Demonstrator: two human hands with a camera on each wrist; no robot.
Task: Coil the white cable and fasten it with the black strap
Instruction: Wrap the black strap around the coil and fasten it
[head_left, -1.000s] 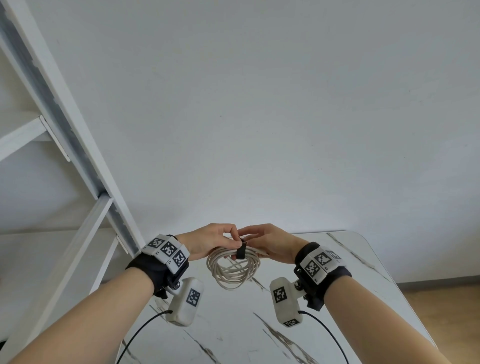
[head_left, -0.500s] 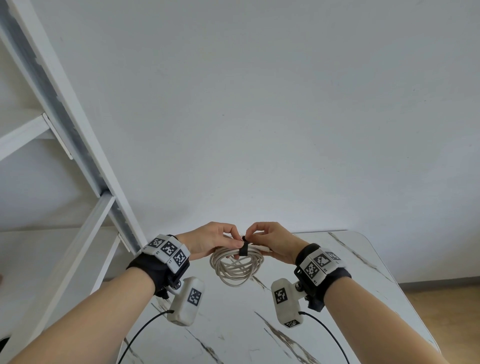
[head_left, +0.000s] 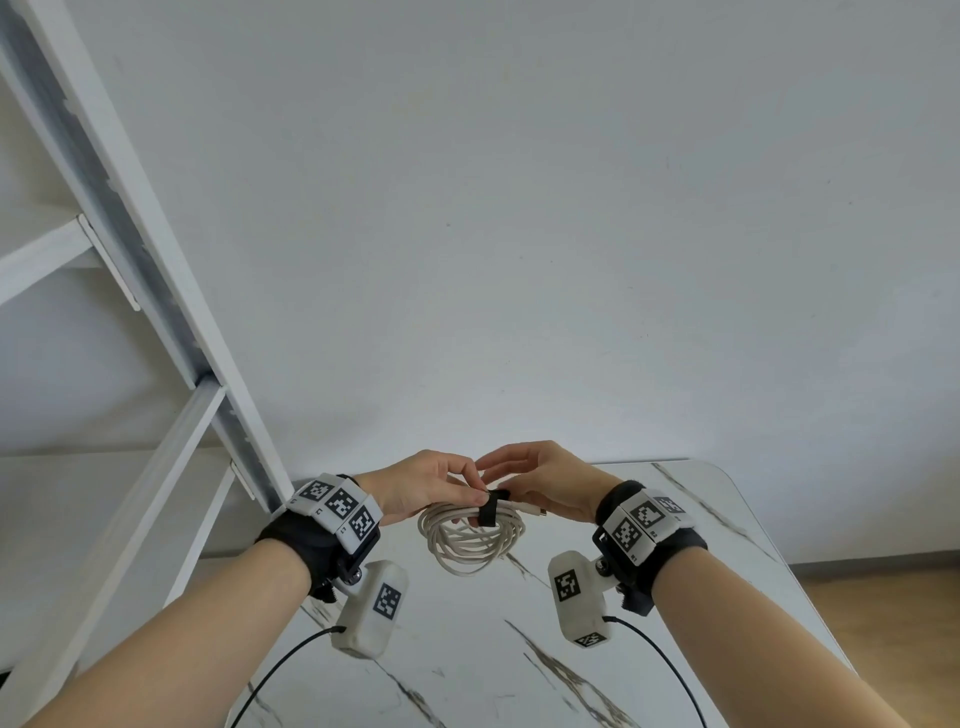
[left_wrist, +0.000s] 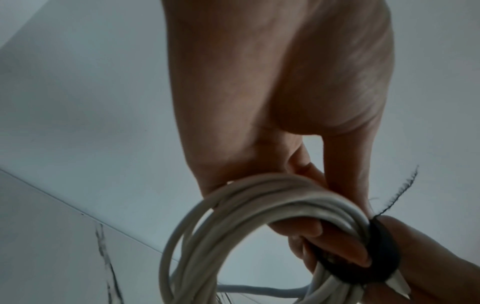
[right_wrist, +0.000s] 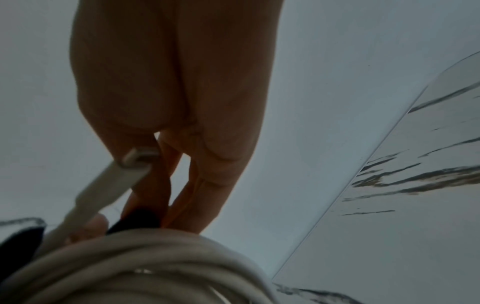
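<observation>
Both arms are bare. Each wrist wears a black band with white blocks showing black square patterns, plus a white camera box with a black wire.

Both forearms reach forward, wrists close together. The left grip has fingers curled in a hold; the right grip pinches with thumb and forefinger, other fingers extended.

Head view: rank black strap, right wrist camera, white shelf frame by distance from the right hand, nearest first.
1. black strap: at the fingertips of the right hand, wrapped round the white cable.
2. right wrist camera: just below that wrist.
3. white shelf frame: far left, beyond the left hand.
</observation>
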